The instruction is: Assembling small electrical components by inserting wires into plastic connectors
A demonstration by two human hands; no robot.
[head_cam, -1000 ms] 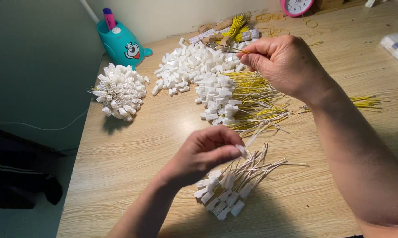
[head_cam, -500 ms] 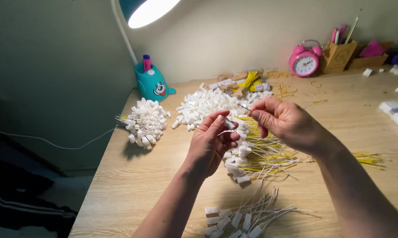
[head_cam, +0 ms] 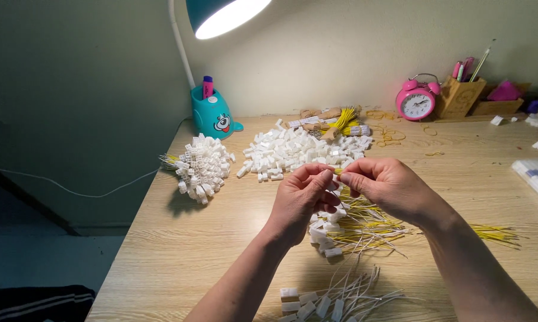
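Observation:
My left hand (head_cam: 302, 200) and my right hand (head_cam: 387, 186) meet above the wooden desk (head_cam: 221, 250), fingertips pinched together on a small white connector with a thin yellow wire (head_cam: 337, 172). Directly below them lies a spread of yellow wires with white connectors (head_cam: 370, 229). Near the front edge sits a bunch of white-wired connectors (head_cam: 331, 301). A pile of loose white connectors (head_cam: 299, 150) lies behind the hands, and a round bundle of finished connectors (head_cam: 200, 167) lies to the left.
A teal lamp base with a marker (head_cam: 214, 113) stands at the back left, its lit head overhead. A pink alarm clock (head_cam: 416, 101), a wooden pen holder (head_cam: 461, 94) and rubber bands (head_cam: 388, 136) sit along the wall. The desk's left edge drops to a dark floor.
The view tilted up. My left hand rose from the front bunch of connectors to meet my right hand, which came toward me from the wire pile; both now pinch one piece.

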